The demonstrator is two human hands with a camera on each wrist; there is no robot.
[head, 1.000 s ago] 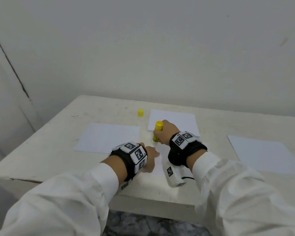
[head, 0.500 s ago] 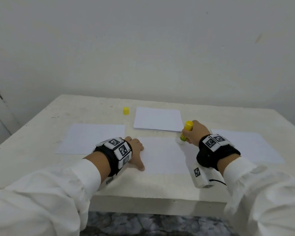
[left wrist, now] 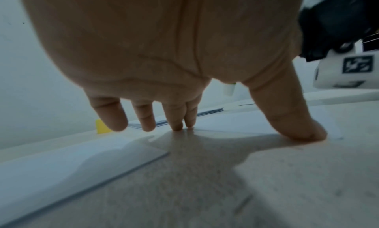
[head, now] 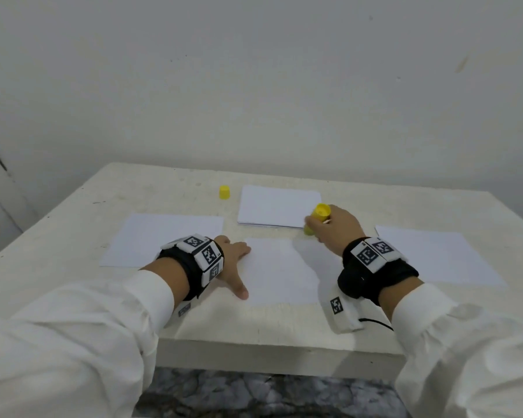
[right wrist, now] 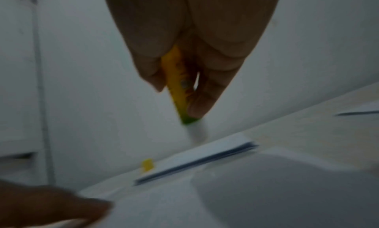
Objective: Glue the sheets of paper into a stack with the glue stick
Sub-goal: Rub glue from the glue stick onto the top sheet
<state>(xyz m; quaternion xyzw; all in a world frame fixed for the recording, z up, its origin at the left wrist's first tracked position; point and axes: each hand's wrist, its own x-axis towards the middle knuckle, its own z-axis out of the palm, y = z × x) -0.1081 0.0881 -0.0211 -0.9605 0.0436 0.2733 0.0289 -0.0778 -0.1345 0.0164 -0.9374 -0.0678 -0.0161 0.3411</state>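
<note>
My right hand (head: 323, 227) grips the uncapped yellow glue stick (head: 317, 219), its white tip (right wrist: 197, 132) pointing down at the far right corner of the centre sheet (head: 280, 274). Motion blur hides whether the tip touches the paper. My left hand (head: 239, 267) lies open and spread at that sheet's left edge, with the thumb (left wrist: 297, 126) pressing on the paper. A thin stack of sheets (head: 278, 208) lies just beyond the centre sheet. The yellow cap (head: 224, 192) stands to the left of the stack.
One single sheet (head: 163, 239) lies at the left of the white table (head: 375, 194) and another (head: 435, 254) at the right. A pale wall rises close behind the table. The table's near edge runs just below my wrists.
My right hand has carried the glue stick from the centre sheet's left side across to its far right corner. The left hand stays pressed on the sheet's left edge.
</note>
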